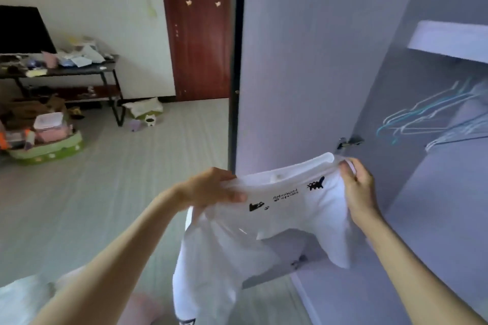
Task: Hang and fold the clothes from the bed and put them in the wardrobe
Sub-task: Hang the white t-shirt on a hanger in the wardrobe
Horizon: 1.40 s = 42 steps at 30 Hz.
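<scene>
A white T-shirt (287,214) with small black cat prints hangs in front of me, its body drooping down toward the floor. My left hand (211,187) grips its left shoulder. My right hand (359,187) pinches the right shoulder near the collar, where a pale hanger end (326,158) seems to stick out. The open wardrobe (435,192) stands right behind the shirt, with several empty blue and white hangers (427,119) on its rail.
The wardrobe door (303,60) stands open to the left of my hands. A shelf (449,39) sits above the rail. A cluttered black table (79,71), boxes on the floor (45,140) and a red-brown room door (200,34) lie at left.
</scene>
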Tool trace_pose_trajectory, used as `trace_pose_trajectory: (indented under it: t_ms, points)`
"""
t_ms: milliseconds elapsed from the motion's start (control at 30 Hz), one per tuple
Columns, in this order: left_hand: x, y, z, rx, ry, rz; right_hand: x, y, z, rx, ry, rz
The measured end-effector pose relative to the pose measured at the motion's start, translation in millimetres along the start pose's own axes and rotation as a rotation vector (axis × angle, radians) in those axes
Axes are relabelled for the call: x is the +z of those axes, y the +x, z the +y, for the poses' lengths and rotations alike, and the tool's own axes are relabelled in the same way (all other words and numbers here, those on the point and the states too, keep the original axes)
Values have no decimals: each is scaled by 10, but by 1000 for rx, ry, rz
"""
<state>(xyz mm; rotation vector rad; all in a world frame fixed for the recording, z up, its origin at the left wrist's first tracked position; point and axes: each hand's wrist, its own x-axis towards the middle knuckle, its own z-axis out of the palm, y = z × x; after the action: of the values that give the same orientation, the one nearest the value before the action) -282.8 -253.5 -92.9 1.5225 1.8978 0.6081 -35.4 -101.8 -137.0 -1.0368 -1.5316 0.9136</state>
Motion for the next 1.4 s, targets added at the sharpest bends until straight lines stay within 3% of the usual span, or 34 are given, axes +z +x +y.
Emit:
trace_pose_trajectory:
  t_ms: [100, 267, 367, 500, 667, 767, 867, 1033, 1133, 1400]
  points:
    - [238, 506, 399, 116, -93, -2, -417, 125, 124, 48, -34, 181]
    - [489, 1255, 944, 290, -106, 87, -973, 367, 230, 52, -163, 331]
    - [588, 1662, 1208, 354, -164, 118, -1231, 534, 282, 101, -221, 389]
    - [715, 2176, 1551, 407, -218, 115, -1465, 855, 401, 235, -276, 339]
    - [821, 2732, 1950, 445, -244, 132, -1611, 1350, 577, 503, -134, 356]
    - [907, 2995, 2110, 505, -257, 129, -1673, 1734, 691, 570, -9, 435]
    - [986, 3172, 2166, 555, -231, 160, -1709, 2095, 804, 552, 42, 590]
    - [1051, 3398, 2198, 588, -192, 211, -1681, 2491, 980, 522, -141, 730]
    - [1072, 3469, 2202, 595, -196, 204, -1686, 2542, 1047, 543, -116, 836]
    - [1134, 3479, 2177, 565, -146, 163, -1816, 2359, 969, 454, -328, 943]
